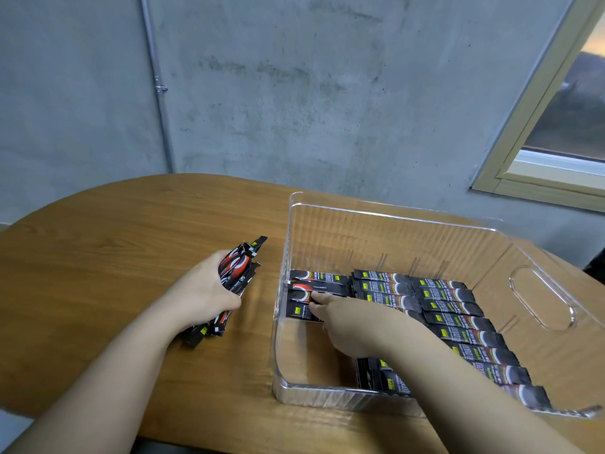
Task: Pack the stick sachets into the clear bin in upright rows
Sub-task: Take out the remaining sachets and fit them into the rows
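A clear bin [386, 221] stands on the wooden table [114, 244] at the right. Several black stick sachets [458, 319] lie in rows across its floor. My right hand [347, 326] reaches inside the bin, fingertips on a sachet [302, 311] in the left row, near the bin's left wall. Whether those fingers pinch it or only press on it is unclear. Left of the bin, my left hand [209, 290] grips a bundle of black and red sachets [237, 267] just above the tabletop.
A bare concrete wall rises behind the table, with a metal conduit [157, 90] running down it. A window frame [537, 132] sits at the right. The bin's right wall has a cut-out handle [540, 296]. The table's rounded edge curves at the left.
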`<state>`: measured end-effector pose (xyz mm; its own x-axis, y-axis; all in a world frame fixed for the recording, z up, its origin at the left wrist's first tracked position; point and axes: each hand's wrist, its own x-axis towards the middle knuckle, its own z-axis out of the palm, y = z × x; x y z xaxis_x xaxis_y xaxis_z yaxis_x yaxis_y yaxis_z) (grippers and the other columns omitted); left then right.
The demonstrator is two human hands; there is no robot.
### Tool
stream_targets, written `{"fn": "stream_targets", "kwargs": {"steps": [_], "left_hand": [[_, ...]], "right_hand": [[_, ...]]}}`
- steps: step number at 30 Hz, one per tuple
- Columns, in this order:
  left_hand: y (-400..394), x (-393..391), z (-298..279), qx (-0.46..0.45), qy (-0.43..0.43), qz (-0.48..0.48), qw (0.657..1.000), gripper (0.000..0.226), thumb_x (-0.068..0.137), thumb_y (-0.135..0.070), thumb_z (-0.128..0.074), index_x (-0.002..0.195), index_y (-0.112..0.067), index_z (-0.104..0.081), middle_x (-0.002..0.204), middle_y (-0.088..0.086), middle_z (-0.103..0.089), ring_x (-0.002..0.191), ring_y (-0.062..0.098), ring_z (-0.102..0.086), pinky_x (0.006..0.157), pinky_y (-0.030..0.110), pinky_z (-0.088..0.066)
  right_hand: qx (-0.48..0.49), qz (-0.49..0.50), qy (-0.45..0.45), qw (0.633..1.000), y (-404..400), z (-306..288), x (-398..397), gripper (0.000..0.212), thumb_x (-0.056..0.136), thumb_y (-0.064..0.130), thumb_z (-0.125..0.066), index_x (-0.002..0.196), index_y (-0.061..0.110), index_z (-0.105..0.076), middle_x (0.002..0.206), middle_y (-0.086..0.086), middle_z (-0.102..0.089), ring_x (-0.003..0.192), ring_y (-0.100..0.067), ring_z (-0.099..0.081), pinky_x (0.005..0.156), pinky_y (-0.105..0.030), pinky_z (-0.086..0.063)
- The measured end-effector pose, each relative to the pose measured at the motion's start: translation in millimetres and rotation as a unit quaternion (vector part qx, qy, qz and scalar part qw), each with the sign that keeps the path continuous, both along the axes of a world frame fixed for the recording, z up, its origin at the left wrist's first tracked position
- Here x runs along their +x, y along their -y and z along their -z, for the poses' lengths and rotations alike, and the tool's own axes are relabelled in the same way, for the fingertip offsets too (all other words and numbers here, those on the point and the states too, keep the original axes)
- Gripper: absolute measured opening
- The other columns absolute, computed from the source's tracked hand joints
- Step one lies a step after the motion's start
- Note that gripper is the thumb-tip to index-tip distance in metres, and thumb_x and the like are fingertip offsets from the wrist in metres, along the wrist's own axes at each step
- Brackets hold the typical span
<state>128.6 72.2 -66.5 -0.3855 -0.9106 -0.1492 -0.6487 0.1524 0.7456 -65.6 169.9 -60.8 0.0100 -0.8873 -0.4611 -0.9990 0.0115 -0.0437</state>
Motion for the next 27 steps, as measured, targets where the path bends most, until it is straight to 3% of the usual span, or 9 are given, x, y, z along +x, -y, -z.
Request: {"fn": "stream_targets", "kwargs": {"steps": [7, 13, 19, 22, 24, 27], "left_hand": [[-13, 4, 0, 0.000, -0.033, -0.005, 0.999, 0.062, 0.071, 0.001, -0.066, 0.121, -0.028, -0.047, 0.086, -0.001, -0.066, 0.069, 0.015, -0.063, 0.055, 0.023, -0.043], [-32, 17, -1, 0.011, -0.091, -0.013, 0.996, 0.058, 0.072, 0.007, -0.065, 0.111, -0.033, -0.050, 0.077, -0.002, -0.068, 0.050, 0.005, -0.058, 0.047, 0.016, -0.042], [-42, 23, -4, 0.014, -0.103, -0.012, 0.995, 0.055, 0.072, 0.006, -0.066, 0.105, -0.036, -0.052, 0.085, 0.004, -0.071, 0.056, 0.010, -0.059, 0.051, 0.017, -0.046], [-44, 22, -1, 0.009, -0.097, -0.011, 0.995, 0.057, 0.072, 0.007, -0.064, 0.112, -0.031, -0.052, 0.082, 0.002, -0.070, 0.051, 0.010, -0.056, 0.048, 0.018, -0.045], [-43, 21, 0, 0.008, -0.086, -0.013, 0.996, 0.060, 0.071, 0.005, -0.064, 0.117, -0.030, -0.049, 0.080, -0.002, -0.069, 0.049, 0.009, -0.056, 0.047, 0.018, -0.043], [-40, 20, 3, 0.005, -0.065, -0.009, 0.998, 0.064, 0.070, 0.003, -0.064, 0.124, -0.028, -0.049, 0.085, -0.004, -0.070, 0.063, 0.020, -0.067, 0.055, 0.029, -0.051]], "right_hand": [[-0.017, 0.014, 0.029, 0.999, -9, -2, 2, 0.063, 0.092, -0.005, -0.028, 0.152, 0.013, -0.016, 0.160, 0.003, -0.002, 0.145, -0.019, -0.018, 0.117, -0.032, -0.019], [-0.158, 0.063, 0.076, 0.982, -17, -6, -5, 0.058, 0.093, -0.001, -0.034, 0.147, 0.017, -0.032, 0.156, 0.003, -0.026, 0.141, -0.016, -0.028, 0.111, -0.026, -0.026], [-0.085, 0.066, 0.034, 0.994, 10, -12, -3, 0.066, 0.086, -0.009, -0.034, 0.148, 0.016, -0.032, 0.153, -0.005, -0.031, 0.137, -0.026, -0.034, 0.110, -0.036, -0.033], [-0.034, 0.054, 0.002, 0.998, 16, -7, 2, 0.065, 0.088, -0.008, -0.033, 0.149, 0.013, -0.027, 0.156, -0.007, -0.026, 0.139, -0.028, -0.031, 0.111, -0.036, -0.032], [-0.019, 0.044, -0.014, 0.999, 15, -5, 6, 0.063, 0.091, -0.006, -0.032, 0.151, 0.010, -0.019, 0.159, -0.006, -0.013, 0.144, -0.026, -0.021, 0.113, -0.035, -0.024], [-0.010, 0.034, -0.022, 0.999, 12, -4, 7, 0.065, 0.093, -0.006, -0.030, 0.152, 0.011, -0.009, 0.160, -0.003, 0.002, 0.147, -0.021, -0.009, 0.115, -0.033, -0.018]]}}
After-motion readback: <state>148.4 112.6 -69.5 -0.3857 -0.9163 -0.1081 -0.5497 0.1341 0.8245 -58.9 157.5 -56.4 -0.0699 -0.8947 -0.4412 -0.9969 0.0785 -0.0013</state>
